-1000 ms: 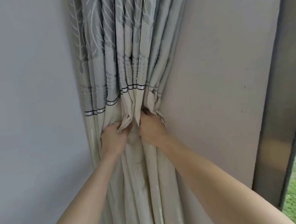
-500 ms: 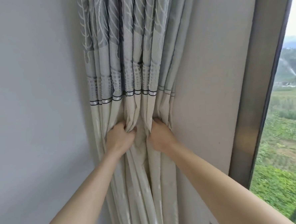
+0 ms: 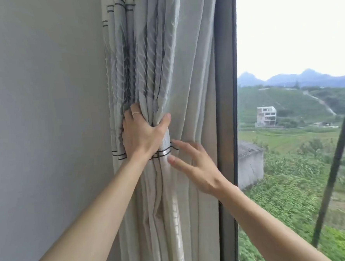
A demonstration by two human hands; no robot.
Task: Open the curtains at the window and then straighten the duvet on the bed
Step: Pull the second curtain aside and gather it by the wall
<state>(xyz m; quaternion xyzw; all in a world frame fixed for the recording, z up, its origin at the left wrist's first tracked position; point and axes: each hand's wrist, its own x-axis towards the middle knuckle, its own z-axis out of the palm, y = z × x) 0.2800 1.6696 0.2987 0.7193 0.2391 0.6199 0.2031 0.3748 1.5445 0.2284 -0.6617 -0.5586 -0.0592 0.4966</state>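
Left hand clamped on the bunched curtain, right hand loose beside it.

The left hand [image 3: 142, 133] squeezes the gathered curtain [image 3: 164, 74] against the wall [image 3: 43, 87]; the right hand [image 3: 194, 165] spreads its fingers [image 3: 181, 145], fingertips brushing the folds. The curtain hangs between wall and window frame [image 3: 225, 107], green fields showing through the glass.

The gathered curtain [image 3: 164, 74] hangs between the wall [image 3: 44, 97] on its left and the window frame [image 3: 225, 107] on its right.

A white house [image 3: 266, 116] stands below hazy mountains [image 3: 293, 80], outside
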